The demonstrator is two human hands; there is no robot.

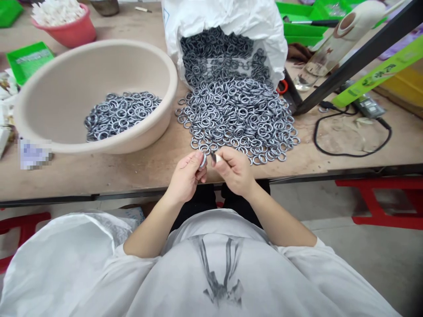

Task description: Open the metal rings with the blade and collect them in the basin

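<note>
Bright, diffuse light, apparently from overhead, fills my remote feed, glinting off gray rings [244,112] near the table's [82,174] front edge. A white sack [224,14] behind them nearly washes out on top, its mouth sinking into shade. I see detail soften toward the table's far left corner, wide-angle stretch at the sides, and pixelation blotting a patch [33,154] near the front edge, left.

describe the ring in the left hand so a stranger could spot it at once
On the table, find the big heap of grey rings spilling from the white bag. At its near edge, the left hand holds the ring. Unlike its loose neighbours, it is gripped.
</note>
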